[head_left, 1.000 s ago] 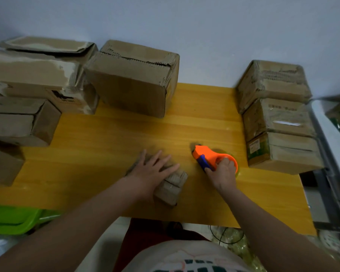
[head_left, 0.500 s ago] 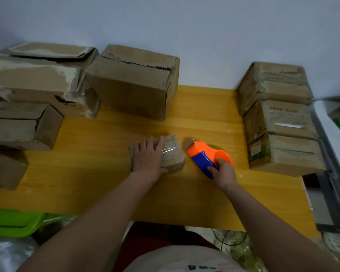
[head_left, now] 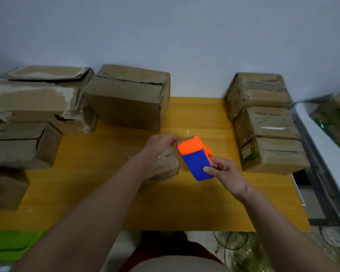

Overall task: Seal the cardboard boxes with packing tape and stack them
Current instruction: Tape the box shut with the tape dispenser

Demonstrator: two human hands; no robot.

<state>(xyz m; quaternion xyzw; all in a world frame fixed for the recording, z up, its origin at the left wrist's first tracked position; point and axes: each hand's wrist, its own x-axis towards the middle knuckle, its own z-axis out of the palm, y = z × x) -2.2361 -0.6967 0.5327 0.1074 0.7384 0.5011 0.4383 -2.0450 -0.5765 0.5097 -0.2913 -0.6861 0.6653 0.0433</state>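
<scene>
A small cardboard box point(head_left: 163, 168) lies in the middle of the yellow table point(head_left: 110, 185), partly hidden under my left forearm. My right hand point(head_left: 225, 173) grips the blue handle of an orange and blue tape dispenser point(head_left: 194, 157), lifted off the table with its toothed blade pointing away from me. My left hand point(head_left: 159, 144) hovers above the box with its fingertips at the dispenser's orange front edge; it seems to pinch the clear tape end, though the tape is hard to see.
Several worn cardboard boxes point(head_left: 33, 107) crowd the left side, and a larger box point(head_left: 128, 99) sits at the back centre. A stack of three boxes point(head_left: 263, 122) stands at the right. A metal rack point(head_left: 322, 173) flanks the table on the right; a green bin point(head_left: 12, 244) sits lower left.
My right hand lifted the dispenser off the table and turned it blade-up. My left hand left the top of the small box and rose to the dispenser's front edge.
</scene>
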